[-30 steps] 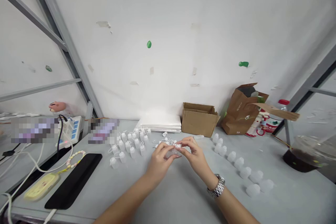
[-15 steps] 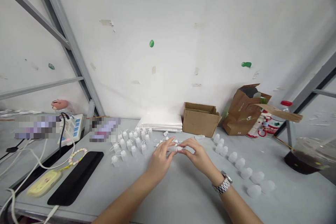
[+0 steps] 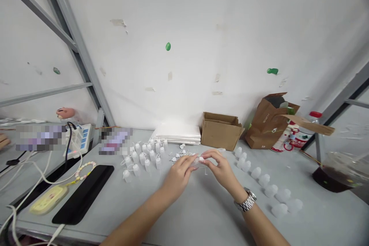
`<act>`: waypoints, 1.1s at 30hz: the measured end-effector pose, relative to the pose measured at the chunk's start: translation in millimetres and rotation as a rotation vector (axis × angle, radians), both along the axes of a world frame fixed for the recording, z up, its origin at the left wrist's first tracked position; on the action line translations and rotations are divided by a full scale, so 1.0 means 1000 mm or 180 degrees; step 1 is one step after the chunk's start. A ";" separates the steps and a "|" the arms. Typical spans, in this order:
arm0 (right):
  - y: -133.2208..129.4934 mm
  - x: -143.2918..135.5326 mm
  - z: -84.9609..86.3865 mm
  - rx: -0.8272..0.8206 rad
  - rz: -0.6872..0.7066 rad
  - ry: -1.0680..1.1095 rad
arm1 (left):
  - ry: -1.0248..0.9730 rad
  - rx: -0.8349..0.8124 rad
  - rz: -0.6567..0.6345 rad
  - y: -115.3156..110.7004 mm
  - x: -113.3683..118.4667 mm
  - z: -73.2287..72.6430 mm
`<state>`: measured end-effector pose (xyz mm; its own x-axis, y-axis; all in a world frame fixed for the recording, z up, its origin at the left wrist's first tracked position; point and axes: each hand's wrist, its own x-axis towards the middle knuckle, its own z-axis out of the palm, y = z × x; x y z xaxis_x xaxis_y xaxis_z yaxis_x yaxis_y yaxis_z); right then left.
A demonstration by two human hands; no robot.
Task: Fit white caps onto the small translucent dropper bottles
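Over the middle of the grey table, my left hand pinches a small translucent bottle. My right hand, with a metal watch at the wrist, closes its fingertips on a white cap at the bottle's right end. A thin white strap hangs below the fingers. Several small white caps lie just behind my hands. Left of them stand several capped bottles in rows. To the right, several translucent bottles without visible caps form a slanting line.
An open cardboard box and a white stack stand by the wall. At the right are a paper bag and a dark drink cup. Leftward lie a black pad, a yellow case, cables and a power strip.
My hands have shifted slightly right, and the white cap and its hanging strap now show between them. Part of another person's hand has appeared at the far left edge.
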<state>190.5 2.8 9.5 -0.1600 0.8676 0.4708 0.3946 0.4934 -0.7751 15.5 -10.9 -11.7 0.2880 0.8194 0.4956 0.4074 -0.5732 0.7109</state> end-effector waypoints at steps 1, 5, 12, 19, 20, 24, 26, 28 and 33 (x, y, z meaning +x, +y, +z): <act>0.000 -0.001 0.000 -0.0290 0.0052 0.0284 | 0.0020 0.0081 -0.0028 0.000 0.000 0.000; 0.002 -0.006 -0.001 -0.0955 0.0398 0.1132 | 0.0113 0.0241 0.0070 0.002 -0.001 0.000; 0.002 -0.013 -0.015 -0.0866 0.0443 0.1215 | 0.0162 0.0212 0.0023 -0.003 0.004 -0.006; -0.003 -0.015 -0.015 -0.0634 0.0062 0.1260 | 0.0138 -0.0063 0.0047 -0.002 0.007 -0.010; -0.004 -0.015 -0.014 -0.0673 0.0061 0.1333 | 0.0163 -0.0058 0.0020 -0.002 0.006 -0.010; -0.001 -0.014 -0.011 -0.0765 -0.0011 0.1492 | 0.0231 0.0048 -0.0134 -0.002 0.006 -0.010; 0.001 -0.012 -0.011 -0.0697 -0.0113 0.1534 | 0.0193 0.0018 -0.0142 -0.003 0.007 -0.009; 0.002 -0.010 -0.010 -0.0648 -0.0146 0.1533 | 0.0123 -0.0073 -0.0119 -0.004 0.008 -0.008; -0.003 -0.014 -0.007 -0.0912 0.0361 0.1489 | -0.0174 -0.0132 0.0064 -0.003 0.008 -0.008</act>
